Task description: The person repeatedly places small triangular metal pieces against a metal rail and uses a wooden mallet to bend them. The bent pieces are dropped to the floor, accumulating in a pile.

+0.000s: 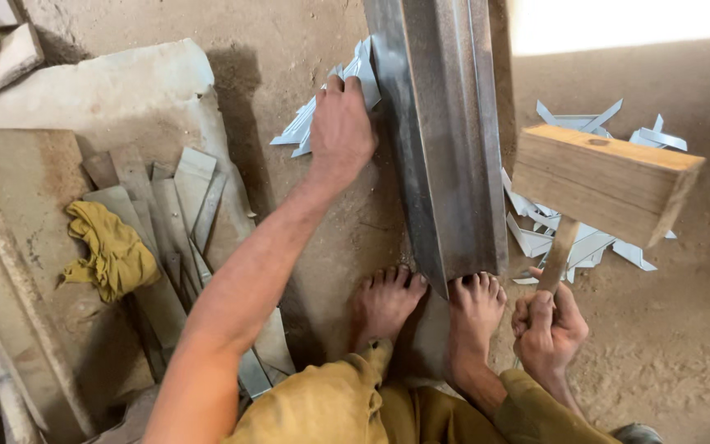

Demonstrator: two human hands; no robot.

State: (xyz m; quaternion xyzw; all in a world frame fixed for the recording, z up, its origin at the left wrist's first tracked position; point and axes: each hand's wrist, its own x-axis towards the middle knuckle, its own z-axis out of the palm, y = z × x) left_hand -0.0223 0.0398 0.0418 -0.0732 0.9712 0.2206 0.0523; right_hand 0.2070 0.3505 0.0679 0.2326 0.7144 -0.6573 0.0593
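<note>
The left hand (340,123) reaches out to about eleven o'clock from the body, palm down, fingers curled over a small folded piece of pale sheet metal (347,78) that lies on the dirt floor (684,329) and touches the left edge of a long steel angle bar (449,140); the fingertips press on the piece rather than wrap around it. That bar runs from twelve o'clock down to the centre, dull grey with rusty streaks, its near end resting just above the toes of the two bare feet (429,304), which stand either side of its tip. The right hand (548,325), at about four o'clock, is closed tight in a fist around the handle of a wooden mallet (606,181); the mallet's pale rectangular block head is raised at two o'clock, above and to the right of the bar, apart from it. Beneath and behind the mallet head, at two to three o'clock, lies a scatter of cut metal pieces (573,242), light grey, angular and folded, spread on the floor. At nine o'clock a crumpled yellow cloth (112,251) rests on a stack of flat grey metal strips (178,214), which fan out toward seven o'clock. Beyond them, at ten o'clock, sits a pale stone slab (108,86). No printed label or sign shows anywhere. Mustard-coloured trousers (347,407) fill the bottom edge at six o'clock.
</note>
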